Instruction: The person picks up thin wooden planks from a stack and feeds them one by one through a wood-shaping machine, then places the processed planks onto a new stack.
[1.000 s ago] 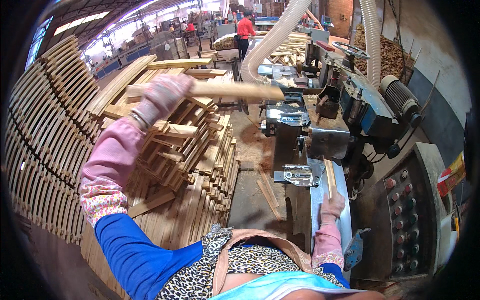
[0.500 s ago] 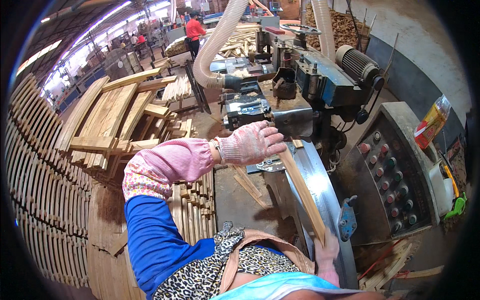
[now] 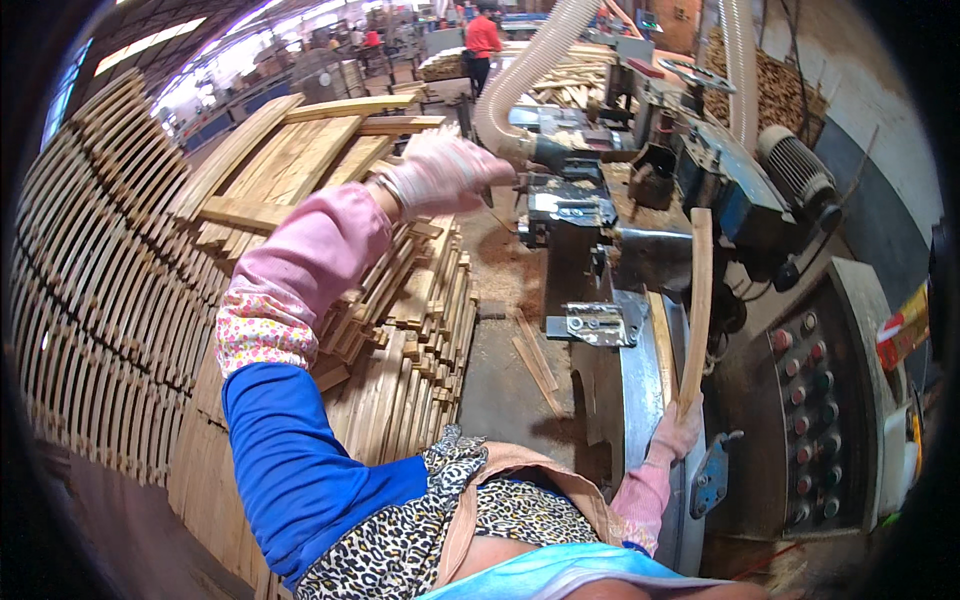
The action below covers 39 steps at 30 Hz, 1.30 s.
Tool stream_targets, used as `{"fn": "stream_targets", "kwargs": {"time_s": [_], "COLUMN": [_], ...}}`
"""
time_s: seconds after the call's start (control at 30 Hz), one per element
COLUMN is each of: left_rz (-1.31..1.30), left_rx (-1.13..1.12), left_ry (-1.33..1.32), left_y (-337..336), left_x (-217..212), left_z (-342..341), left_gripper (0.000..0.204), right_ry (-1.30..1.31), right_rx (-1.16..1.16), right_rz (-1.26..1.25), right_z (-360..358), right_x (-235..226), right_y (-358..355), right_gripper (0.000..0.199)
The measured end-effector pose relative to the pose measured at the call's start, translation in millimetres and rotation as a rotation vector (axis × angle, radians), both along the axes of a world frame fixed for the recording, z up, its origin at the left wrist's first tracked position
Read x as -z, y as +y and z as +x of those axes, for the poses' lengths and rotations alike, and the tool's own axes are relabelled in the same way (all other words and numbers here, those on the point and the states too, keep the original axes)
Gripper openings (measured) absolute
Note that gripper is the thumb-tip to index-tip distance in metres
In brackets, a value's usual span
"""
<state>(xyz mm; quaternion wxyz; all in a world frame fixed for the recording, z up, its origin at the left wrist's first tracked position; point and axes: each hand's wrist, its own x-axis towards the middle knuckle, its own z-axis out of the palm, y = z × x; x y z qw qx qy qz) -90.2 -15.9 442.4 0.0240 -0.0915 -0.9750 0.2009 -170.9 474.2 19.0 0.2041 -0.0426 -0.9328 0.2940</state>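
My gloved left hand [image 3: 450,175] is raised near the stacked wood, left of the machine. Its fingers look partly spread, and I see nothing held in it. Low on the right, my right hand [image 3: 678,432] grips the lower end of a curved wooden strip [image 3: 698,300], which stands up with its far end beside the machine head. A second wooden strip [image 3: 662,350] lies along the curved metal guide [image 3: 640,400], just left of the held one. Its near end reaches down close to my right hand.
Stacked wooden slats [image 3: 400,360] and rows of curved strips [image 3: 110,280] fill the left. The woodworking machine [image 3: 725,180] with its ribbed hose [image 3: 530,80] stands ahead. A button panel [image 3: 815,400] is at right. A person in red [image 3: 483,38] stands far back.
My left hand has left the strip on the guide and moved up and left. My right hand has moved forward, with a curved strip now raised in it. The whole view has shifted.
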Motion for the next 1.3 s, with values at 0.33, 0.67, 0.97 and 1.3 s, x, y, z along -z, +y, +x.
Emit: {"fn": "stream_targets", "kwargs": {"time_s": [0.33, 0.67, 0.97, 1.3], "left_rz": [-0.085, -0.204, -0.191, -0.326], "left_rx": [-0.962, -1.474, -0.965, 0.122], "left_ry": [0.587, 0.525, 0.542, 0.192], "left_y": [-307.9, -417.5, -236.9, -10.0], "left_x": [-68.8, -27.3, -54.3, 15.7], "left_z": [176.6, 257.6, 206.1, 58.2], "left_gripper": [0.046, 0.022, 0.047, 0.028], "right_ry": [-0.1, -0.143, 0.019, 0.548], "right_rx": [-0.047, 0.062, 0.094, -0.693], "right_rz": [0.054, 0.422, 0.32, -0.14], "right_z": [51.9, 217.7, -1.7, -17.2], "right_x": [-15.5, 6.1, 38.7, -72.0], "right_y": [-15.3, 113.1, 26.9, -92.6], "right_gripper": [0.036, 0.039, 0.039, 0.069]}}
